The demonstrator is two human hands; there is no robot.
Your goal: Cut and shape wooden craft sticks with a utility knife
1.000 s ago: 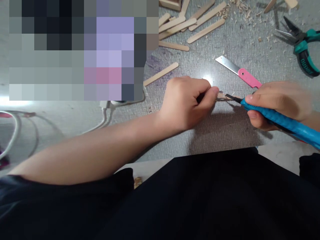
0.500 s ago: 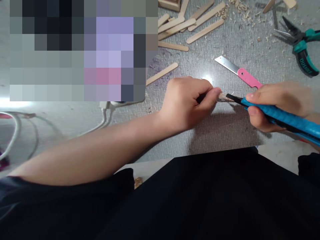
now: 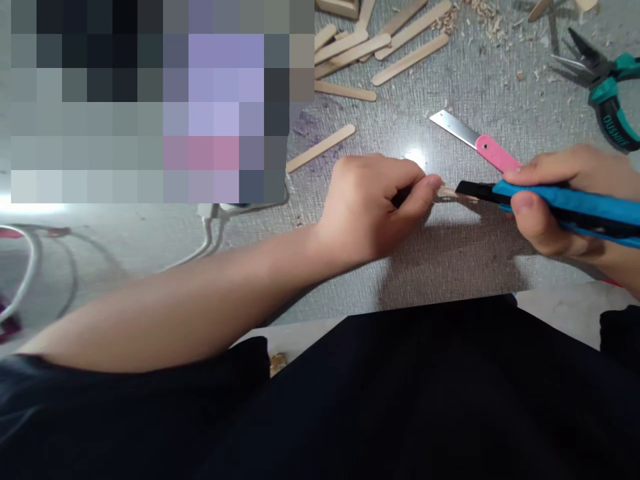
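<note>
My left hand (image 3: 383, 207) is closed in a pinch on a small pale wooden stick (image 3: 449, 191), most of it hidden inside the fingers. From the right, my right hand (image 3: 560, 193) grips a blue utility knife (image 3: 575, 202). Its black blade lies against the free end of the stick, just beyond my left fingertips. Behind the right hand, a knife with a pink handle (image 3: 495, 152) and a bare steel blade rests on the table, its handle end hidden by the hand.
Several craft sticks (image 3: 410, 60) lie loosely at the back, with one more craft stick (image 3: 323, 148) nearer. Wood shavings (image 3: 487, 20) are scattered beside them. Green-handled pliers (image 3: 603, 83) lie at the right. A white cable (image 3: 200, 247) runs behind my left forearm. The upper left is pixelated.
The right hand has shifted slightly right, and the utility knife has turned to lie flatter, its rear end higher. My left hand stays almost still.
</note>
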